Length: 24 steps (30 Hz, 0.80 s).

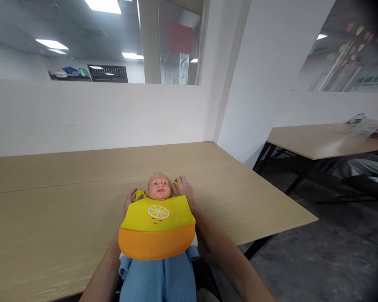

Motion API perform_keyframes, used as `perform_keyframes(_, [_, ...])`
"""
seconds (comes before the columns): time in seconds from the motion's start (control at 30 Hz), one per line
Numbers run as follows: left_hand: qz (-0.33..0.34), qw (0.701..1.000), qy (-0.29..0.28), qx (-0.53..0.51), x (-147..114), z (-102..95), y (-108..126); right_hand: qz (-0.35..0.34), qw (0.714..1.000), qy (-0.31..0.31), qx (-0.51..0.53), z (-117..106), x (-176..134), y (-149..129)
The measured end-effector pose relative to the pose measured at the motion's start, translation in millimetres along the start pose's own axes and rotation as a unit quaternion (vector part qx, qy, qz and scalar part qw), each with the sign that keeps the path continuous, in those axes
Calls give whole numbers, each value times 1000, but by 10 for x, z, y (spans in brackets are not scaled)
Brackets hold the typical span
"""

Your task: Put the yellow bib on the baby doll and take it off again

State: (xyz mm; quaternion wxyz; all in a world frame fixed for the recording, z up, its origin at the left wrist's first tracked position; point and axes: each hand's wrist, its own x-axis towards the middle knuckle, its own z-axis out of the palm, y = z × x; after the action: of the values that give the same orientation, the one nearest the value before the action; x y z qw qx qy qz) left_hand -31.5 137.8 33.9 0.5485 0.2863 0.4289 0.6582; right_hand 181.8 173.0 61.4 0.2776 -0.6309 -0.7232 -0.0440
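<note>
A baby doll [159, 184] in blue clothes [157, 279] lies face up at the table's near edge. Over its chest is a yellow silicone bib [173, 209] with a white citrus slice print and an orange catch pocket [156, 244]. Beside the doll's head on the left, my left hand [130, 199] has its fingers curled on one yellow neck strap [140, 194]. On the other side, my right hand [182, 188] pinches the opposite strap end, of which only a small yellow bit shows. The strap behind the doll's neck is hidden.
The wooden table [59, 226] extends to a white wall [113, 113] with windows above. A second table [327, 136] on the right carries a clear plastic bag [365, 127]. Dark chairs and grey floor lie below it.
</note>
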Motion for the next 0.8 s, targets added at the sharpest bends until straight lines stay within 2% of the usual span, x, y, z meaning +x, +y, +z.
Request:
perform_keyframes(0.07, [21, 1000, 16, -11, -23, 18, -7, -11, 1000, 14, 8, -63, 2, 55])
perform_keyframes(0.13, [10, 1000, 6, -16, -62, 45, 2, -27, 999, 23, 23, -166, 36, 93])
perform_keyframes(0.2, [-11, 1000, -12, -15, -100, 65, 27, -80, 996, 25, 35, -294, 93, 87])
perform_keyframes(0.27, [-20, 1000, -21, -9, -131, 68, 67, -164, 986, 19, 38, -434, 147, 12])
perform_keyframes(0.37, [-24, 999, -27, -7, -158, 40, 143, -292, 956, 10, 38, -639, 184, -247])
perform_keyframes(0.53, [-48, 997, -53, -30, -140, -44, 212, -431, 902, -17, -28, -836, 146, -858])
perform_keyframes(0.63, [-48, 993, -70, -80, -88, -89, 190, -453, 886, -45, -91, -816, 123, -1109])
perform_keyframes(0.8, [-35, 991, -67, -107, 47, -132, 143, -392, 909, -110, -85, -633, 156, -1229])
